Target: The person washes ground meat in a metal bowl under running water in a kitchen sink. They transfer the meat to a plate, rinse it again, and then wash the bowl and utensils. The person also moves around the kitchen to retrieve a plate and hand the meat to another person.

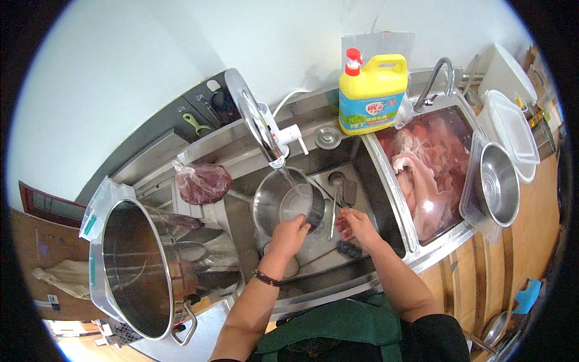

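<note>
My left hand grips the near rim of a small pale bowl, which is tilted inside a round stainless steel pot in the sink. Water runs from the chrome faucet into the bowl. My right hand is over the sink floor with curled fingers. Close to its fingertips are thin metal utensils; whether it holds one is unclear. A dark scouring pad lies below that hand.
Left stands a tall steel stockpot, near a bagged dark red lump. Raw meat soaks in the right basin. A yellow detergent jug stands behind the sinks. A steel bowl rests in a plastic tub at right.
</note>
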The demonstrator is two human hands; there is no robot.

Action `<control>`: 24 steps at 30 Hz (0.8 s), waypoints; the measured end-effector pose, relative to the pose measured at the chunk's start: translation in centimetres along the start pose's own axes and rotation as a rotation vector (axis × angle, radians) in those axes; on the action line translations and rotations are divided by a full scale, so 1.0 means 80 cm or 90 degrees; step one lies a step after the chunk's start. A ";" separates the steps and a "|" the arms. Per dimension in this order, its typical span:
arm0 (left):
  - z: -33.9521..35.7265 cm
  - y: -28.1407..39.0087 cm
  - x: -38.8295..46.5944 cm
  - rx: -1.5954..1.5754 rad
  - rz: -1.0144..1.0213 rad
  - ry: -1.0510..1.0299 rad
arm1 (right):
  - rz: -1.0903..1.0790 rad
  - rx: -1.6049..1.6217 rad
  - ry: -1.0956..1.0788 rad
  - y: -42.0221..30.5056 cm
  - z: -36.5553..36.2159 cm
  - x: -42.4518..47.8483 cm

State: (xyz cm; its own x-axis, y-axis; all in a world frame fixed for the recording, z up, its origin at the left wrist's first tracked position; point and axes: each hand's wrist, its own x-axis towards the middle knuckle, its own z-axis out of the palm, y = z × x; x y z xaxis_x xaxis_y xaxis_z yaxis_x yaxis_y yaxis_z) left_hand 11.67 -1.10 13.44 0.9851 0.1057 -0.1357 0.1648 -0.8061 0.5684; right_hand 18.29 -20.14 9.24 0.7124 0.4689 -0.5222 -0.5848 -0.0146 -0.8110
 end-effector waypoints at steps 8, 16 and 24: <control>0.026 0.006 -0.038 0.309 0.148 -0.139 | 0.227 -0.051 0.030 0.024 0.030 0.036; 0.010 -0.039 -0.002 0.050 -0.037 -0.224 | 0.123 -0.231 0.079 0.001 0.066 0.016; 0.080 -0.072 0.055 0.168 -0.164 0.057 | -0.031 -0.394 0.094 0.014 0.088 0.031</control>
State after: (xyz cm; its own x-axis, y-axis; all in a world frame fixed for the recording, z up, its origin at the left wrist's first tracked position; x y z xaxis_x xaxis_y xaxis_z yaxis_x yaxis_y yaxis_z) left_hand 14.75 0.27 4.39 0.9156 0.3648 -0.1691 0.4001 -0.8678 0.2947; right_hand 16.71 -12.79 8.89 0.8042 0.3558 -0.4760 -0.2496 -0.5247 -0.8139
